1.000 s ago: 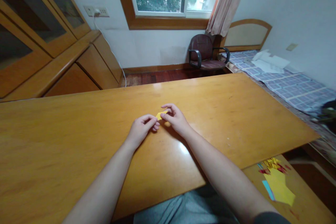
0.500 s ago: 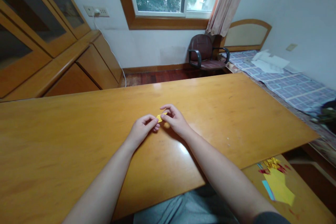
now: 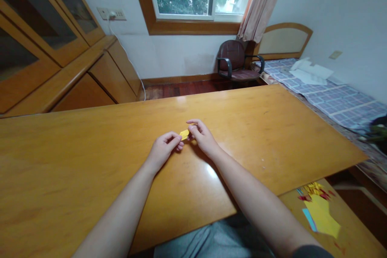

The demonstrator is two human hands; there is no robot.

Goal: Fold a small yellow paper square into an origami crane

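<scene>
A small folded piece of yellow paper [image 3: 184, 134] is held between both hands, just above the wooden table [image 3: 90, 161]. My left hand [image 3: 165, 148] pinches its near left end between thumb and fingers. At the far right end, my right hand [image 3: 203, 136] grips it with the thumb against the bent fingers, while the index finger curves out above. The fingers hide both ends of the paper, so only its middle shows.
Lower right, a lower wooden surface [image 3: 302, 225] carries yellow paper sheets [image 3: 323, 215], a blue strip [image 3: 309, 219] and a heap of small yellow pieces [image 3: 313, 188] with red bits. Beyond the table stand a brown armchair [image 3: 232, 54], a bed [image 3: 335, 96] and a cabinet [image 3: 90, 72].
My right thumb has shifted slightly up and right along the folded paper, showing more of its middle. My left hand keeps its pinch in nearly the same place.
</scene>
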